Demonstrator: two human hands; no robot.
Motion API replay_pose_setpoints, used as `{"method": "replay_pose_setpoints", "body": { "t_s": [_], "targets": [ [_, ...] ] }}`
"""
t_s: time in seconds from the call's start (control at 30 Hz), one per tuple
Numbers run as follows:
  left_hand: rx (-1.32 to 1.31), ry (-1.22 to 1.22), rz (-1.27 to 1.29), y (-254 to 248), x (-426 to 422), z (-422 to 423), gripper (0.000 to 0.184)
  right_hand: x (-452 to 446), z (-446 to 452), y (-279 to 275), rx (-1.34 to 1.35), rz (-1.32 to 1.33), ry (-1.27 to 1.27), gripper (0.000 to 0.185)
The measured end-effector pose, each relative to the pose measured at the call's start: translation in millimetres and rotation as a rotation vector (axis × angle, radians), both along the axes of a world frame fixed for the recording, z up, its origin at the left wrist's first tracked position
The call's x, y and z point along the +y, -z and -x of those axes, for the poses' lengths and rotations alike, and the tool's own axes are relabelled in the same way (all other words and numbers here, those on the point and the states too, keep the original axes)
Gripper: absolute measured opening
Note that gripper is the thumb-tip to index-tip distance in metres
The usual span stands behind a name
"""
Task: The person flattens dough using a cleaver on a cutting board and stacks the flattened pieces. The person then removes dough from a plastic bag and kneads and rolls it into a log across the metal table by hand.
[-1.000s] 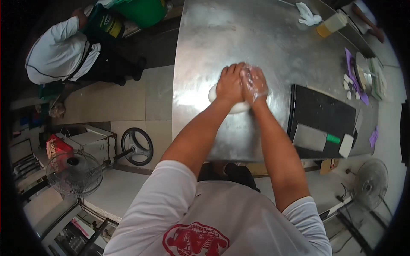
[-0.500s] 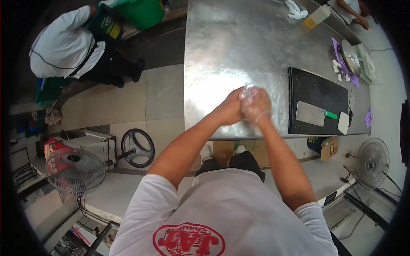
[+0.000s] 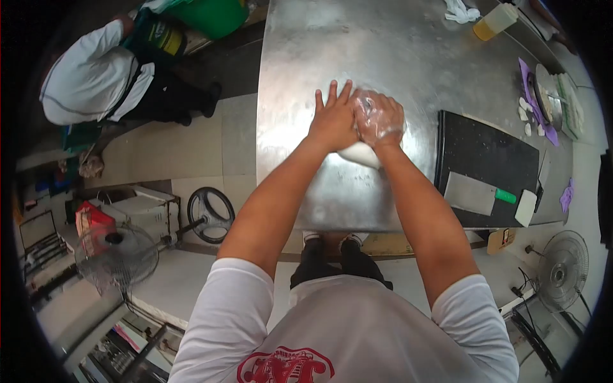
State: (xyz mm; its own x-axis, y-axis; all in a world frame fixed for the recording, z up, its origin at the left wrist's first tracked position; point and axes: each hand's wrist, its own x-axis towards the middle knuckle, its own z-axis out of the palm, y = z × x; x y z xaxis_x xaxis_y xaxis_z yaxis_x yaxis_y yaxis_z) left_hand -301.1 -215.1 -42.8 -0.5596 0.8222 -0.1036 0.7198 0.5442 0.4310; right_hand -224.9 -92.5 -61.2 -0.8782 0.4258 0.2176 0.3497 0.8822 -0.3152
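Note:
A pale lump of dough point(image 3: 361, 154) lies on the steel worktable point(image 3: 332, 198), mostly hidden under my two hands. My left hand point(image 3: 335, 124) presses down on its left side, bare, with the fingers stretched out and spread over the table. Beside it and touching it, my right hand point(image 3: 378, 120) wears a clear plastic glove. Its fingers are curled over the far side of the dough.
Right of my hands is a black board point(image 3: 488, 159) with a green-handled cleaver point(image 3: 476, 191) and a white scraper point(image 3: 525, 208). An oil bottle point(image 3: 495, 22) and a white cloth point(image 3: 461, 11) lie farther back. Another person point(image 3: 89, 76) stands at left; a fan point(image 3: 118, 255) is lower left.
Both hands have moved forward over the table. My left hand has opened from its clasp against my right hand, and the dough now shows beneath them.

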Motion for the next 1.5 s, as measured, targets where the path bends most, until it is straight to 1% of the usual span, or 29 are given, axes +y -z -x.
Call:
{"method": "replay_pose_setpoints", "body": {
  "t_s": [0.03, 0.07, 0.1, 0.17, 0.2, 0.23, 0.3, 0.4, 0.43, 0.47, 0.5, 0.53, 0.6, 0.67, 0.83, 0.93, 1.0, 1.03, 1.1, 1.13, 1.17, 1.2, 1.23, 1.27, 1.33, 1.37, 1.4, 1.47, 1.5],
  "targets": [
    [-0.036, -0.031, -0.009, -2, -3, -6, 0.090, -3, -5, -3, 0.006, 0.003, -0.010, 0.043],
    [-0.026, -0.040, -0.009, -6, -9, -14, 0.090, -8, -8, -9, -0.116, 0.068, -0.025, 0.044],
    [-0.146, 0.006, 0.028, -12, -13, -15, 0.086, -7, -6, -18, -0.225, 0.124, -0.041, 0.045],
    [-0.439, 0.062, 0.026, -28, -26, -16, 0.071, -7, -30, -27, -0.111, 0.310, -0.159, 0.044],
    [-0.437, 0.053, 0.030, -44, -25, -27, 0.071, -7, -42, -31, -0.076, 0.459, -0.212, 0.042],
    [-0.370, 0.077, 0.056, -57, -26, -38, 0.066, -11, -54, -32, -0.077, 0.467, -0.226, 0.042],
    [-0.183, 0.031, 0.168, -86, -18, -72, 0.052, -25, -85, -36, 0.137, 0.792, -0.214, 0.035],
    [-0.099, -0.002, 0.029, -49, -8, -111, 0.047, -32, -123, -21, 0.197, 0.933, -0.183, 0.033],
    [0.068, 0.053, -0.084, -34, -10, -127, 0.051, -35, -134, -15, 0.219, 0.977, -0.168, 0.033],
    [0.052, 0.048, -0.076, -21, -10, -140, 0.051, -45, -143, -11, 0.379, 0.722, -0.125, 0.040],
    [0.243, 0.037, -0.083, -12, -7, -148, 0.054, -51, -149, -5, 0.528, 0.461, -0.087, 0.049],
    [0.438, 0.024, -0.090, -3, -5, -151, 0.057, -50, -151, 4, 0.515, 0.470, -0.093, 0.049],
    [0.361, 0.034, -0.038, 3, 6, -131, 0.059, -40, -140, 31, 0.409, 0.455, -0.162, 0.068],
    [0.303, -0.034, -0.161, 7, 13, -113, 0.058, -29, -126, 42, 0.311, 0.441, -0.122, 0.072],
    [0.258, -0.059, -0.197, 17, 35, -63, 0.057, 4, -56, 6, 0.290, 0.275, -0.169, 0.067],
    [0.131, -0.106, -0.334, 18, 51, -30, 0.057, 25, -22, 5, 0.275, 0.180, -0.185, 0.060],
    [-0.087, -0.256, -0.342, 21, 62, -21, 0.063, 43, -6, 10, 0.125, 0.238, -0.161, 0.054],
    [-0.075, -0.245, -0.376, 23, 69, -20, 0.063, 44, 3, -11, 0.057, 0.304, -0.112, 0.049],
    [0.146, -0.270, -0.458, 25, 70, -19, 0.064, 46, 9, -2, 0.103, 0.230, -0.118, 0.048],
    [0.144, -0.262, -0.484, 15, 67, -21, 0.064, 53, 8, 3, 0.124, 0.179, -0.125, 0.046],
    [0.150, -0.222, -0.271, 1, 63, -22, 0.064, 66, 8, 5, 0.120, 0.155, -0.120, 0.046],
    [0.150, -0.181, -0.047, -6, 56, -28, 0.064, 80, 3, 7, -0.126, 0.200, -0.068, 0.047],
    [0.062, -0.170, -0.113, -6, 49, -32, 0.060, 83, -8, 6, -0.371, 0.252, -0.016, 0.049],
    [0.061, -0.169, -0.119, -19, 36, -33, 0.060, 76, -22, -7, -0.371, 0.247, -0.014, 0.049],
    [-0.299, 0.121, 0.014, -61, 8, -24, 0.058, 62, -47, -46, -0.090, 1.176, 0.294, 0.053],
    [-0.125, 0.191, 0.009, -72, -1, -28, 0.053, 70, -60, -53, -0.116, 1.381, 0.123, 0.057],
    [-0.117, 0.196, 0.005, -73, -9, -33, 0.053, 50, -65, -68, -0.107, 1.377, 0.122, 0.057],
    [-0.335, 0.223, -0.200, -70, -26, -47, 0.050, -1, -73, -93, 0.012, 1.198, 0.264, 0.058],
    [-0.490, 0.084, -0.251, -67, -41, -61, 0.047, -21, -78, -106, 0.019, 1.125, 0.327, 0.057]
  ]
}}
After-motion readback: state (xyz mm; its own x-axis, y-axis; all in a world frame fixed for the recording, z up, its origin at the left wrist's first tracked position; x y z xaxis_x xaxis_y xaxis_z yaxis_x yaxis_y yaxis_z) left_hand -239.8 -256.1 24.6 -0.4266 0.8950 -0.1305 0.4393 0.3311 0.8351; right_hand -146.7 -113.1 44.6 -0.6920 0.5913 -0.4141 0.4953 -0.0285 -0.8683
